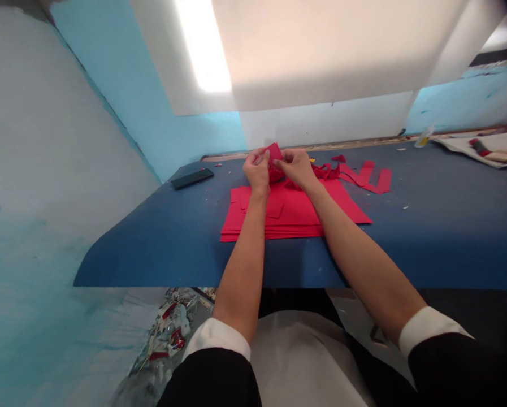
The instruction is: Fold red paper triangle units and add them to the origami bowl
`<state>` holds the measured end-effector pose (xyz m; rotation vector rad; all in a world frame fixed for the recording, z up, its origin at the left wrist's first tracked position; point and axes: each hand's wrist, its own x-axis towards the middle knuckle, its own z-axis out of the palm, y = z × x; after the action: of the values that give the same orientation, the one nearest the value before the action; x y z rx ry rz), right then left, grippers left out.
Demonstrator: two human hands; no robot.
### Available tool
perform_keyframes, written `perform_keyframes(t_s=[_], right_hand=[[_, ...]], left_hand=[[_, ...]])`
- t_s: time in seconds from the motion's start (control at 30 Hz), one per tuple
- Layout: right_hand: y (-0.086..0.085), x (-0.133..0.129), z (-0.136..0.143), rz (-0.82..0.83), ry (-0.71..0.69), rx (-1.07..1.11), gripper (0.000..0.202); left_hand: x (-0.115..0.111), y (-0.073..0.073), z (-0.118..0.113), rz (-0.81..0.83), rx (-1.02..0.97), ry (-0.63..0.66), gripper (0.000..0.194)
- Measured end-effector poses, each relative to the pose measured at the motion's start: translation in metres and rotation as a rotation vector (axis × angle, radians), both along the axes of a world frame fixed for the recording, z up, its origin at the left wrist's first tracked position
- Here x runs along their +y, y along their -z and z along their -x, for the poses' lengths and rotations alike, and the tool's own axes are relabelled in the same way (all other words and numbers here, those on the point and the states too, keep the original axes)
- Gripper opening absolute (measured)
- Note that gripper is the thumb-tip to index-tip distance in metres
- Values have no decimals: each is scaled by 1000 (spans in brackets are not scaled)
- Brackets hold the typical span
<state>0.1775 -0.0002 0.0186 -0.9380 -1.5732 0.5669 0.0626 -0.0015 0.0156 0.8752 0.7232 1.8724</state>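
Between my two hands, above the back of a paper stack, is a small piece of red paper (pixel 274 152). My left hand (pixel 257 168) grips its left side with bent fingers. My right hand (pixel 296 168) pinches its lower right side. Beneath them lies a stack of red paper sheets (pixel 304 210), with smaller cut red pieces (pixel 261 204) on top at the left. Folded red paper scraps (pixel 326 171) sit just beyond my right wrist. Whether the held piece is folded or joined to the red paper under it, I cannot tell.
A dark phone-like slab (pixel 193 178) lies at the left of the blue table (pixel 160 237). Red paper strips (pixel 369 178) are to the right. A small glue bottle (pixel 425 137) stands at the back right, near a brush (pixel 486 150) on pale sheets. Litter (pixel 172 328) covers the floor below left.
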Motion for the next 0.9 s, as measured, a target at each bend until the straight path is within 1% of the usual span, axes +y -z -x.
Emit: perform_keyframes(t_s=[0.1, 0.17, 0.37, 0.53, 0.63, 0.77, 0.9], right_hand=[[-1, -5, 0, -31, 37, -86, 17], [-1, -6, 0, -48, 44, -92, 17], [3, 6, 2, -3, -16, 82, 19], [4, 10, 2, 30, -26, 195, 40], [1, 8, 1, 54, -12, 251, 48], [-4, 4, 3, 113, 6, 279, 47], [-5, 2, 7, 147, -1, 263, 46]], left_hand=[[0, -1, 1, 8, -18, -11, 12], [0, -1, 1, 5, -31, -12, 12], [-4, -2, -1, -39, -75, 38, 11], [-7, -5, -1, 26, -114, 60, 10], [-7, -6, 0, 80, -113, 56, 17], [-9, -8, 1, 102, -80, 47, 12], [-16, -13, -1, 129, -90, 44, 8]])
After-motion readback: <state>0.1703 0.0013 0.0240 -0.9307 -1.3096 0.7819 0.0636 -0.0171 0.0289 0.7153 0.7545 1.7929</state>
